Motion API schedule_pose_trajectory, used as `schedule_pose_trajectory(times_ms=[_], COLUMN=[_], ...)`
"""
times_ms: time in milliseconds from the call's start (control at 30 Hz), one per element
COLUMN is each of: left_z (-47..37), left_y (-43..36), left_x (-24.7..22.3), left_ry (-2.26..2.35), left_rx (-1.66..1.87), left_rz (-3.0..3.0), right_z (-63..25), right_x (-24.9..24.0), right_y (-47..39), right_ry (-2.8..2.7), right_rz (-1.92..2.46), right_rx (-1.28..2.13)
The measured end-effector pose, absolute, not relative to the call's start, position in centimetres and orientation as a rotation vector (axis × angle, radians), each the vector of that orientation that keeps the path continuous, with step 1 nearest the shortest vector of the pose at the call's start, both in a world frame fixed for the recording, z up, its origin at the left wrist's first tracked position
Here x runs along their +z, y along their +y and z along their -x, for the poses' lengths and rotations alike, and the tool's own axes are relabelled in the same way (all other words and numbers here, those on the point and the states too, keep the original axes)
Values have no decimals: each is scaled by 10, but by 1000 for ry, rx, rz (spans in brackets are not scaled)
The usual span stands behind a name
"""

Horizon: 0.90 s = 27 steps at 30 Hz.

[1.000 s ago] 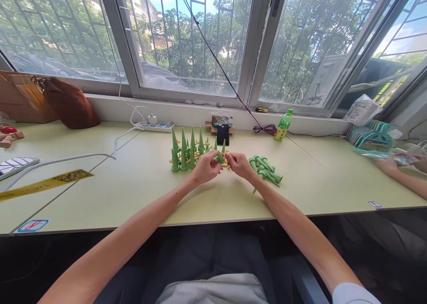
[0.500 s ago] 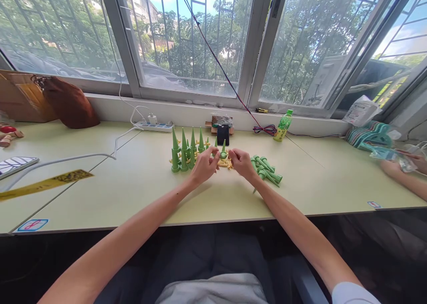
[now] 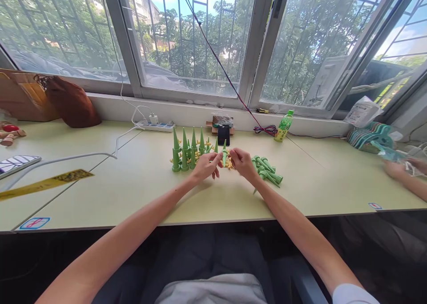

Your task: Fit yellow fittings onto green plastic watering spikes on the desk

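Note:
Between my hands is a green watering spike (image 3: 224, 158), its point downward, pinched in the fingertips of my left hand (image 3: 206, 165). My right hand (image 3: 243, 163) is closed at the spike's collar, its fingers on a small yellow valve (image 3: 228, 151) that is mostly hidden. Just left of my left hand, several green spikes (image 3: 176, 155) stand upright in rows, points up, with yellow valves sticking out of their sides. A pile of loose yellow valves (image 3: 228, 163) lies beneath and behind my hands. Loose green spikes (image 3: 269, 173) are heaped right of my right hand.
Behind the spikes lie a black phone-like object (image 3: 223, 135) and a small open box. A green-labelled bottle (image 3: 283, 127) and a power strip (image 3: 155, 126) stand along the wall. A white cable and a brown bag (image 3: 70, 102) are at left. At far right, another person's hands (image 3: 398, 168) handle plastic.
The spike between my hands has turned from collar-facing to point downward. My left hand has shifted slightly right with its lower fingers loosened; my right fingers have come up against the spike's collar.

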State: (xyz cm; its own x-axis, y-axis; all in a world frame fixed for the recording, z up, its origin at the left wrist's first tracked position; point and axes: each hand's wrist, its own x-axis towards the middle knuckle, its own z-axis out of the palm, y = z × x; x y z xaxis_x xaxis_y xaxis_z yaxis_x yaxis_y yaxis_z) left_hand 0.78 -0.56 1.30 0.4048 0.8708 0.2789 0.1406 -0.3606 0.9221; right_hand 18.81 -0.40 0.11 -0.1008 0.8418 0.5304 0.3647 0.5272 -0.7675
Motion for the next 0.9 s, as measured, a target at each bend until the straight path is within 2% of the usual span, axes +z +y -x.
schedule_pose_trajectory(times_ms=[433, 900], left_z=[-3, -4], left_y=[-3, -6], left_x=[9, 11], left_ry=[889, 972], left_rx=[1069, 1183], left_rz=[-1891, -2043], right_z=[-189, -189], right_x=[-3, -4], right_y=[0, 1], right_ry=[-1657, -1658], right_rz=[968, 992], right_rx=[672, 655])
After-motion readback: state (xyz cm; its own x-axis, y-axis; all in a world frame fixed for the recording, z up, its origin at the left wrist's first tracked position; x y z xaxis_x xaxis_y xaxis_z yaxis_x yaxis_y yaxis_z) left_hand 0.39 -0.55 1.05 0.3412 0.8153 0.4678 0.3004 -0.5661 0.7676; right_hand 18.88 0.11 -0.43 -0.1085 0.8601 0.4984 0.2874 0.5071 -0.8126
